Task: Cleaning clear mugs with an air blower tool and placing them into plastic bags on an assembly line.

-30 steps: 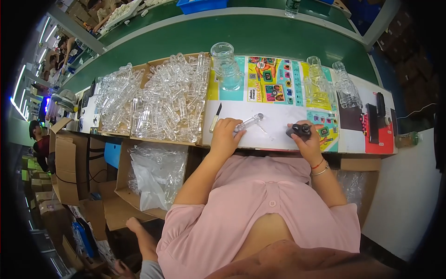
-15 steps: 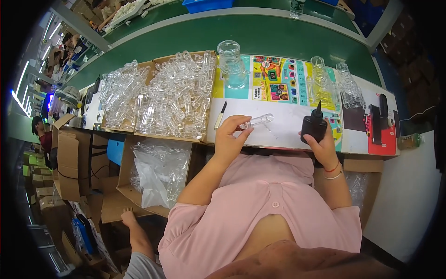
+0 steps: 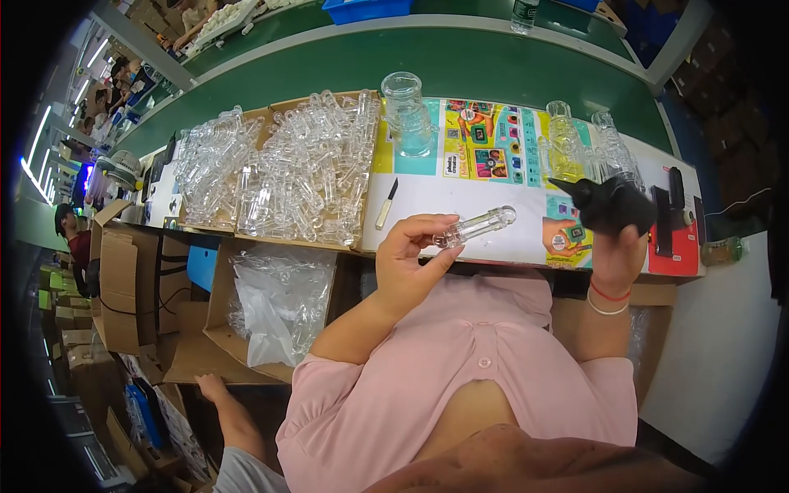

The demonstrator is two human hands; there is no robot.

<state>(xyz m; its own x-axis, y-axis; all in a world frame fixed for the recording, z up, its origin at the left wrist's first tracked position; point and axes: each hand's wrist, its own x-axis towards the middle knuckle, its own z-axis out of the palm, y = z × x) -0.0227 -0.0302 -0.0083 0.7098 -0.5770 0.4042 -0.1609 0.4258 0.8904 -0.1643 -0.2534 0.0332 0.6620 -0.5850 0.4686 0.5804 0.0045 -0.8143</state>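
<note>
Taking the clear tube [image 3: 481,227] as the middle of my dial, I have the left hand [image 3: 411,256] at eight o'clock, thumb below and index finger above, pinching the tube's nearer end. The tube is slender, smooth and see-through — glass or plastic, I can't tell — and its rounded, bulbous tip points towards two o'clock, above a white work surface [image 3: 493,194].

At three o'clock I see the right hand [image 3: 620,264] wrapped around a matte black squeeze bottle [image 3: 616,209], tipped over so that its tapered nozzle aims towards nine. Some of those fingers are hidden behind the bottle.

A slim knife [image 3: 386,204] with a pale handle and a dark, pointed blade lies between nine and ten. Further out that way, two shallow cardboard trays [image 3: 371,177] hold jumbled, glossy heaps of clear tubes [image 3: 308,177]. A wide, ridged transparent cylinder [image 3: 408,119] stands at eleven, and two clear, knobbly vessels [image 3: 563,140] sit between one and two. Past the bottle at three lies a flat black slab [image 3: 662,223] on glossy red print.

Between eight and nine, below the bench, crinkled plastic bags [image 3: 275,308] fill a brown carton; just beyond, at eight, is another person's hand [image 3: 211,386].
</note>
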